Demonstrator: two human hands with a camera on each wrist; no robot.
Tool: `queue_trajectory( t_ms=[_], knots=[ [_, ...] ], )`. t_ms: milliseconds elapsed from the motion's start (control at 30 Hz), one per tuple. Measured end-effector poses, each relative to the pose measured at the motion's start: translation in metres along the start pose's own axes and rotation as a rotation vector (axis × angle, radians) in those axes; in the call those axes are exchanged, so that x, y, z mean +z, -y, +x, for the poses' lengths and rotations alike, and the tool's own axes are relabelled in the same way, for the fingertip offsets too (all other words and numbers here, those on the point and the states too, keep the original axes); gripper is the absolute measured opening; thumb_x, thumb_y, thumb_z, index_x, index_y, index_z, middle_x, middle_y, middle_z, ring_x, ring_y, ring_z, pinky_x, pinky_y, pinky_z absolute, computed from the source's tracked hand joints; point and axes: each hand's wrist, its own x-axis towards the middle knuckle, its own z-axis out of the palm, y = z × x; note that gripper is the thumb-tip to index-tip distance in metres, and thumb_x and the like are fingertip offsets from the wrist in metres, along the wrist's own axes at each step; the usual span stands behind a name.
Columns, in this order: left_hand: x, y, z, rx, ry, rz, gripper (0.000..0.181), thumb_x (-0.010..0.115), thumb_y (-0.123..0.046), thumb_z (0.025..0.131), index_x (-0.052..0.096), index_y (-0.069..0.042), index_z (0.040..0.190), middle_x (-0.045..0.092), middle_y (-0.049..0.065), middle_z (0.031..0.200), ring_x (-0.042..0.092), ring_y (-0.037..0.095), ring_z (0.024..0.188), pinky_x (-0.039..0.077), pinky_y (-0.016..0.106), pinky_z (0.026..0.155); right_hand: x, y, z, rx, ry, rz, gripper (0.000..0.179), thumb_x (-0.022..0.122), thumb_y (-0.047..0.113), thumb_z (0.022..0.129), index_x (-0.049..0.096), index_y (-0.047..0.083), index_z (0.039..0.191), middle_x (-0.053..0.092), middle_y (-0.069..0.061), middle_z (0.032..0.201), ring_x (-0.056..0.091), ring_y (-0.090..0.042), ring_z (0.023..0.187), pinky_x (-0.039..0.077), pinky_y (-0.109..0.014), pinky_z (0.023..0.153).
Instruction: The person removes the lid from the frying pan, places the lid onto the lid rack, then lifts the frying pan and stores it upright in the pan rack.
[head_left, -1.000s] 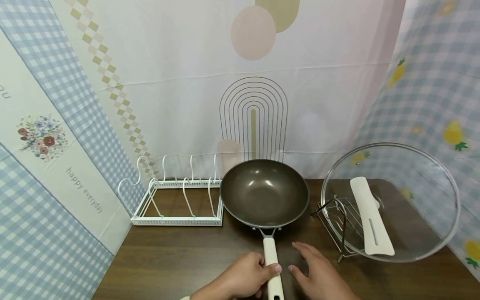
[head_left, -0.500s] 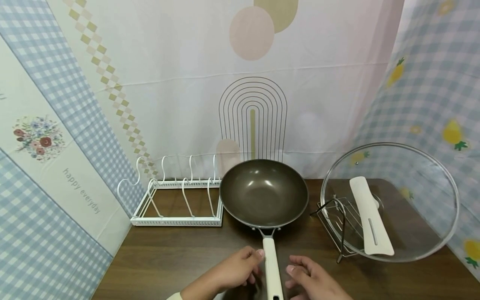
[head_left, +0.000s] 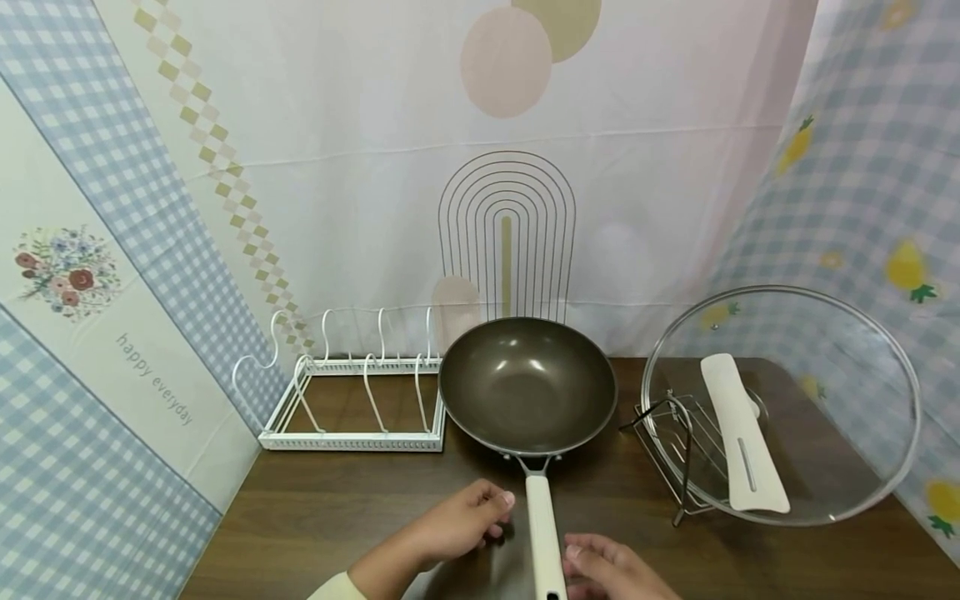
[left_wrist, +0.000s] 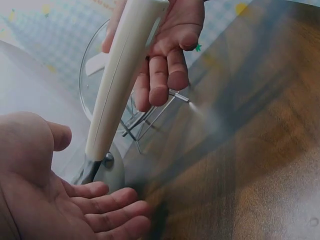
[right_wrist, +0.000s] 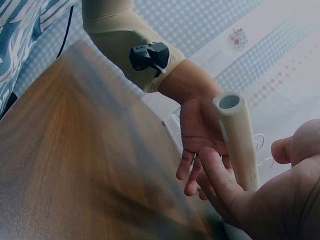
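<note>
A dark wok (head_left: 528,383) with a cream handle (head_left: 544,533) sits on the wooden table, its handle pointing towards me. My left hand (head_left: 465,525) hovers left of the handle, fingers relaxed and apart from it; in the left wrist view its palm faces the handle. Close along the handle's right side is my right hand (head_left: 611,571), loosely bent in the head view. From the right wrist view, the right hand's fingers (right_wrist: 217,175) look extended beside the handle with the thumb away from it; whether they touch it I cannot tell. Neither hand grips anything.
Left of the wok stands a white wire rack (head_left: 352,446) with upright curved dividers. At the right, a large glass lid (head_left: 825,400) with a long cream handle (head_left: 742,442) leans on a metal stand (head_left: 682,467). Patterned cloths (head_left: 337,208) hang behind and at both sides.
My left hand has let go of the wok handle and moved away to the left. The right hand has come down and closer to the handle. The wok stays put.
</note>
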Motion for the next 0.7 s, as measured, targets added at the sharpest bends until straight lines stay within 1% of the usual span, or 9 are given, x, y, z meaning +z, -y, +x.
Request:
queue_trajectory(
  t_ms=[200,367,567,700],
  knots=[
    [0.004,0.001,0.006,-0.015,0.033,-0.119,0.040,0.052,-0.039,0.095,0.056,0.000,0.102,0.061,0.012,0.095,0.062,0.030,0.083,0.051,0.045,0.066,0.003,-0.002,0.002,-0.001,0.047,0.024,0.063,0.046,0.025,0.096,0.024,-0.021,0.132,0.060,-0.014,0.109,0.060,-0.029,0.097,0.051,-0.039,0.080],
    [0.011,0.003,0.013,-0.022,0.067,-0.216,0.039,0.051,-0.035,0.096,0.056,0.003,0.103,0.063,0.014,0.094,0.064,0.036,0.082,0.051,0.049,0.067,0.007,-0.001,0.005,0.010,0.053,0.017,0.064,0.047,0.027,0.096,0.026,-0.022,0.131,0.062,-0.014,0.102,0.061,-0.029,0.095,0.051,-0.039,0.079],
    [0.015,0.001,0.019,-0.024,0.112,-0.265,0.036,0.051,-0.035,0.096,0.056,0.000,0.101,0.063,0.014,0.091,0.064,0.035,0.080,0.052,0.048,0.066,0.011,-0.001,0.007,0.031,0.039,-0.010,0.060,0.048,0.026,0.095,0.031,-0.023,0.127,0.062,-0.012,0.098,0.062,-0.026,0.092,0.052,-0.036,0.077],
    [0.016,-0.002,0.021,-0.037,0.126,-0.289,0.036,0.052,-0.036,0.095,0.057,-0.001,0.100,0.063,0.015,0.088,0.064,0.032,0.076,0.053,0.045,0.063,0.013,-0.001,0.009,0.033,0.046,-0.005,0.057,0.048,0.024,0.096,0.033,-0.023,0.125,0.063,-0.012,0.097,0.062,-0.022,0.088,0.052,-0.032,0.075]
  ],
)
